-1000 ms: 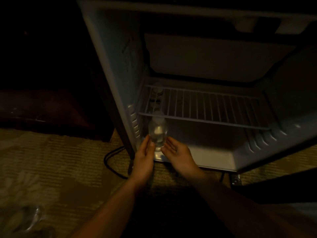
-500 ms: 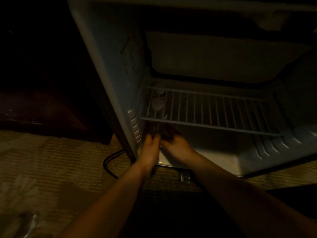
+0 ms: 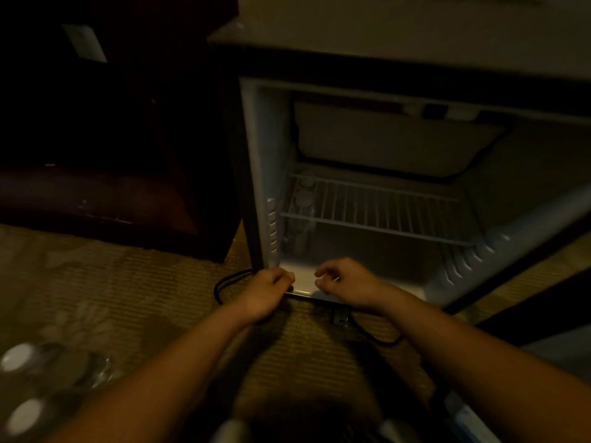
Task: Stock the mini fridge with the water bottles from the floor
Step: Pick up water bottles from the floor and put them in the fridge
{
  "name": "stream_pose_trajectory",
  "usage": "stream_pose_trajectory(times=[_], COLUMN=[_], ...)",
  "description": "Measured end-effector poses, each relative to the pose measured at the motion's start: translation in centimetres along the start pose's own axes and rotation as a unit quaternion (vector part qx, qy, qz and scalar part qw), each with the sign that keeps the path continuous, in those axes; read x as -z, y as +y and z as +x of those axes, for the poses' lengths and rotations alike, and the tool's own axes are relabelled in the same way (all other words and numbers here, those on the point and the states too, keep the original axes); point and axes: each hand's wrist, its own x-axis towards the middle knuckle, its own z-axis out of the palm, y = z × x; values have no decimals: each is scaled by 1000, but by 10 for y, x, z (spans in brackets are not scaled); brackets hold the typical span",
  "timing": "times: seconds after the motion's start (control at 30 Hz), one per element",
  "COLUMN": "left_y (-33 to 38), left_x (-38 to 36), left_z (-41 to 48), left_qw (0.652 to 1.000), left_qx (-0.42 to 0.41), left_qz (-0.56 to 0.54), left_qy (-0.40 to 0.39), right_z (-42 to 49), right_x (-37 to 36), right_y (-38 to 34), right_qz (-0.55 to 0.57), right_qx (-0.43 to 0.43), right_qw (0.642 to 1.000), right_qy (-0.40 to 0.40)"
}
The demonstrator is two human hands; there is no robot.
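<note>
I can read no text, brand, number or sign anywhere in my view: the light is dim and the picture is blurred. Any label on the water bottles (image 3: 60,372) on the floor at lower left is too smeared for me to make out, and I see no legible marking on the walls of the mini fridge (image 3: 265,187)
</note>
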Motion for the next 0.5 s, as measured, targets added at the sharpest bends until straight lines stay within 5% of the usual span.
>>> stream_pose_trajectory(times=[0.23, 0.5], left_y=[63, 84], left_x=[72, 144], left_z=[-96, -245], left_qw=[979, 937], left_qx=[-126, -98], left_qz=[153, 323], left_qy=[41, 87], right_z=[-81, -183], right_x=[38, 20], right_y=[-99, -224], right_qz=[-168, -338], right_qx=[135, 206], right_qw=[977, 918], right_qy=[15, -4])
